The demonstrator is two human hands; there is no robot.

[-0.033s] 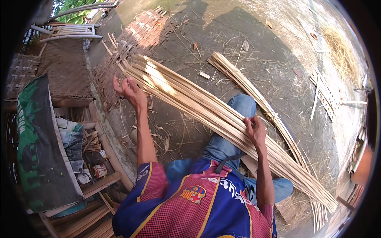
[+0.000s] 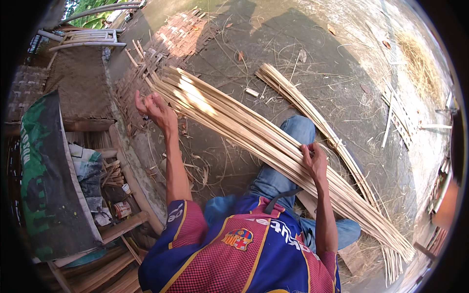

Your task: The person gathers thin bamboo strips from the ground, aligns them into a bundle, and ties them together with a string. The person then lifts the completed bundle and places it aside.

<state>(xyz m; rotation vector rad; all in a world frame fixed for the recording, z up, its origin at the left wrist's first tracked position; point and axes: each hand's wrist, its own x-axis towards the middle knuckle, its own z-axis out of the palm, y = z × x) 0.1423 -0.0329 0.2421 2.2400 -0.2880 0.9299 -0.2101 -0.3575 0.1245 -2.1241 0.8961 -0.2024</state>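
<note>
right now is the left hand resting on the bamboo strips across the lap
No, the left hand is lifted open beside the far end of the bamboo strips; only the right hand presses them.

Harsh daylight glares off the bamboo strips (image 2: 229,122), shadows darken the ground, fisheye edges bend.

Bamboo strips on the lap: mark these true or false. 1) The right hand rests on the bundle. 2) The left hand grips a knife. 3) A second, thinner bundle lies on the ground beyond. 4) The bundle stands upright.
1) True: the right hand lies on the bamboo strips across the knee.
2) False: the left hand is open at the bundle's far end, with no knife visible.
3) True: the thinner bundle lies on the ground.
4) False: it lies slanted across the lap.
</note>
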